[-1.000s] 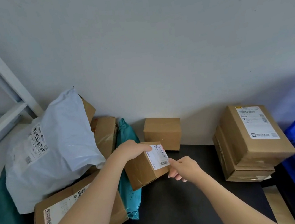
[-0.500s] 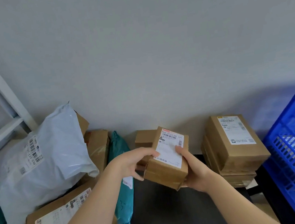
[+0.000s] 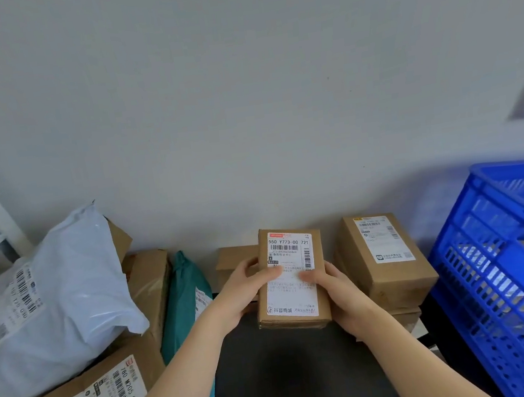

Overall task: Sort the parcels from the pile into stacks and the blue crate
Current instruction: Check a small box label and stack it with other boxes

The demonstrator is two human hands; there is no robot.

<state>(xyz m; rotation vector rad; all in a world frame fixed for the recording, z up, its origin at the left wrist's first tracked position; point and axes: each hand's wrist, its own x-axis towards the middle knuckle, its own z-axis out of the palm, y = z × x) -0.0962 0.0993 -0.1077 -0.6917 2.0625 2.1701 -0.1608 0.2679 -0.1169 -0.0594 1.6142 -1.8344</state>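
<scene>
Gripping the small cardboard parcel [image 3: 290, 280] by its long sides, the left hand [image 3: 245, 291] and right hand [image 3: 338, 291] clamp it label-up above the dark table [image 3: 292, 376], between the pile and the stack of boxes [image 3: 384, 262]. It looks light, stiff and easily held at those edges.

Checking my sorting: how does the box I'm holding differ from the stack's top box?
The held box is gripped by the left hand and right hand; the stack's top box rests on a lower box. The held box's label nearly fills its face; the other's covers part. Both are brown cardboard.
</scene>
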